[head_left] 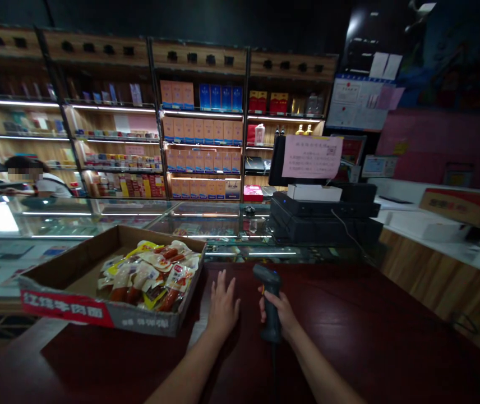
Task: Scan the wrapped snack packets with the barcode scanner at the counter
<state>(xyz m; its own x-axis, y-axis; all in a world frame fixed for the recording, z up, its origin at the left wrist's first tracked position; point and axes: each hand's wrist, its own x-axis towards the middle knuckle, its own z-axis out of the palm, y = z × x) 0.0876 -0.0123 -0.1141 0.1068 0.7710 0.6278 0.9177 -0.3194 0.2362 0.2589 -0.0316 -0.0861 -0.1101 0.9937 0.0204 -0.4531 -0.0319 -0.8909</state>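
My right hand (280, 308) is wrapped round the grip of a dark barcode scanner (272, 321), its head pointing up and away from me. A cable runs down from the scanner's base. My left hand (223, 303) is open above the dark red table, fingers spread and holding nothing. Just left of it stands a shallow cardboard tray (72, 306) with a red and grey printed front. Several packaged sausages (156, 275) in clear, white and yellow wrappers are heaped in the tray's right half.
The dark red table (328, 325) lies under both hands. Behind it stands a glass display counter (198, 216) with a monitor (280, 160) and black cash-register equipment (324, 219). Shelves (202, 143) of boxed goods line the wall. At the far left is another person (52, 185).
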